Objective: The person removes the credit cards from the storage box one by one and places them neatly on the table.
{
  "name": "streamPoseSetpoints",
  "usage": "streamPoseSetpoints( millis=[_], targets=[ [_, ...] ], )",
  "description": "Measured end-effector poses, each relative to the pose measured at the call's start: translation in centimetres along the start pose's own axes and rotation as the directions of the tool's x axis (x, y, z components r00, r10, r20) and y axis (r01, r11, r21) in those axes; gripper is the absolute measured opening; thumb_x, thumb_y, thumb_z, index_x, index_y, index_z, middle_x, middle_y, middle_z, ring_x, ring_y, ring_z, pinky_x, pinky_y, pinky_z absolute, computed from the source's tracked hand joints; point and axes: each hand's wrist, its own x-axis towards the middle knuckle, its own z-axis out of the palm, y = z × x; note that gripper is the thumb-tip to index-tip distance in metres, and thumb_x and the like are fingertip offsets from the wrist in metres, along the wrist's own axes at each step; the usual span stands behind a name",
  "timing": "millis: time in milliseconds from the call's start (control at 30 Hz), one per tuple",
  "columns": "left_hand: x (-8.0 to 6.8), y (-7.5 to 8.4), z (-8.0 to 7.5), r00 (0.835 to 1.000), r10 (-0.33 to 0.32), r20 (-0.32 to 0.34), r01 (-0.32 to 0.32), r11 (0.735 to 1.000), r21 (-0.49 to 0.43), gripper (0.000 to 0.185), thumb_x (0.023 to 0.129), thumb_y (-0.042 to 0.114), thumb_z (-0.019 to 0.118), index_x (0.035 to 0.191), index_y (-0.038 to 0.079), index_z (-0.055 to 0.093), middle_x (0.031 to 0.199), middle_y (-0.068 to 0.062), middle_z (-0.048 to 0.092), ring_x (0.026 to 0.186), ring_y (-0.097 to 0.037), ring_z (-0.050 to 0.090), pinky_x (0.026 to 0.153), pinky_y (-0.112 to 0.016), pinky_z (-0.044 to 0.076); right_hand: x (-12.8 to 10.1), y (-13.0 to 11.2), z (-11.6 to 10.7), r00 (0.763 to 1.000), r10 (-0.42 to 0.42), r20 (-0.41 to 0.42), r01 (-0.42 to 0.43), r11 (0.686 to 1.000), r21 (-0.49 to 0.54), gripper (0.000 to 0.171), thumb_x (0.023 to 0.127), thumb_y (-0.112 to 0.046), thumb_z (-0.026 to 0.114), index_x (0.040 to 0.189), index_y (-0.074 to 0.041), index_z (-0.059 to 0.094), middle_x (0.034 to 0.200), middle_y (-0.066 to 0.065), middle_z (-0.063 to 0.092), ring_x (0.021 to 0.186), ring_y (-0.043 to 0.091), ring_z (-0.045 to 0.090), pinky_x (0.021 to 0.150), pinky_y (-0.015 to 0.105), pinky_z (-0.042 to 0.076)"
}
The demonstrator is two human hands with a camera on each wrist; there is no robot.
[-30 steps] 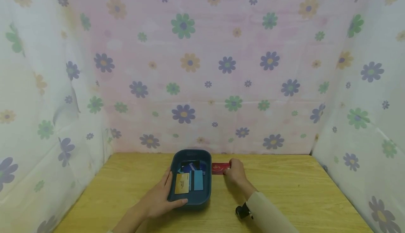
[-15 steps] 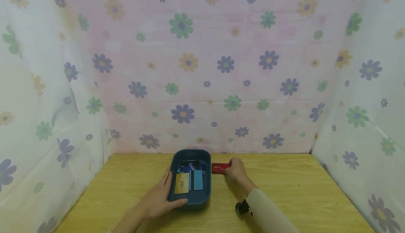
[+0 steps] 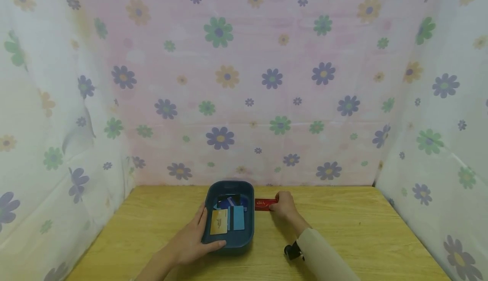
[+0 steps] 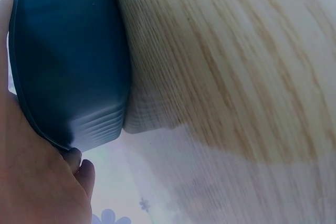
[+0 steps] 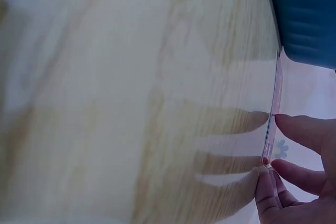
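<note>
A dark blue plastic basket (image 3: 232, 240) stands on the table with several cards lying inside. Near its front lie a yellow card (image 3: 219, 221) and a light blue card (image 3: 238, 218) with a dark stripe; darker cards (image 3: 230, 201) overlap behind them. My left hand (image 3: 190, 234) grips the basket's near left corner, thumb over the front rim and fingers along the left wall. Just right of the basket, a red VIP card (image 3: 263, 205) is low at the table, its left end right by the basket wall. My right hand (image 3: 284, 207) pinches its right end with thumb and fingers.
The wooden table (image 3: 335, 217) extends right and left of the basket, its back edge close behind it. Flowered cloth (image 3: 244, 82) hangs at the back and both sides. A black wrist-worn camera (image 3: 292, 251) sits by the right sleeve (image 3: 324, 253).
The red card's face looks slightly narrower from front to back than before. Both hands and the basket have stayed in place.
</note>
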Motion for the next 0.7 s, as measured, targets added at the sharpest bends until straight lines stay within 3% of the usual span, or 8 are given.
streamPoseSetpoints(
  millis=[300,567,700],
  targets=[
    [0.1,-0.2,0.1,1.000,0.021,-0.002,-0.021,1.000,-0.003,0.129,0.080,0.084,0.060,0.163,0.001,0.007,0.171,-0.015,-0.004,0.149,-0.048,0.028,0.112,-0.064,0.036,-0.3,0.7,-0.3,0.999,-0.048,-0.017,0.048,0.999,0.017,0.040,0.088,-0.002,0.075,0.120,0.017,0.061,0.120,0.030,0.061,0.110,0.043,0.061,0.092,0.054,0.053],
    [0.1,-0.1,-0.1,1.000,0.020,-0.015,-0.020,1.000,-0.010,0.128,0.081,0.081,0.063,0.163,0.000,0.008,0.171,-0.014,-0.004,0.149,-0.047,0.028,0.113,-0.063,0.036,-1.2,0.5,-1.4,0.995,-0.075,0.064,0.070,0.994,0.079,0.042,0.094,-0.005,0.071,0.129,0.015,0.057,0.133,0.032,0.054,0.119,0.047,0.058,0.097,0.057,0.051],
    [-0.1,-0.2,-0.1,1.000,0.020,-0.013,-0.020,1.000,-0.018,0.127,0.082,0.080,0.064,0.163,0.000,0.007,0.171,-0.013,-0.005,0.149,-0.047,0.028,0.113,-0.063,0.036,-1.8,0.2,-1.8,0.991,-0.104,0.087,0.098,0.993,0.069,0.044,0.093,-0.005,0.073,0.128,0.015,0.057,0.133,0.033,0.052,0.116,0.050,0.059,0.095,0.058,0.052]
  ],
)
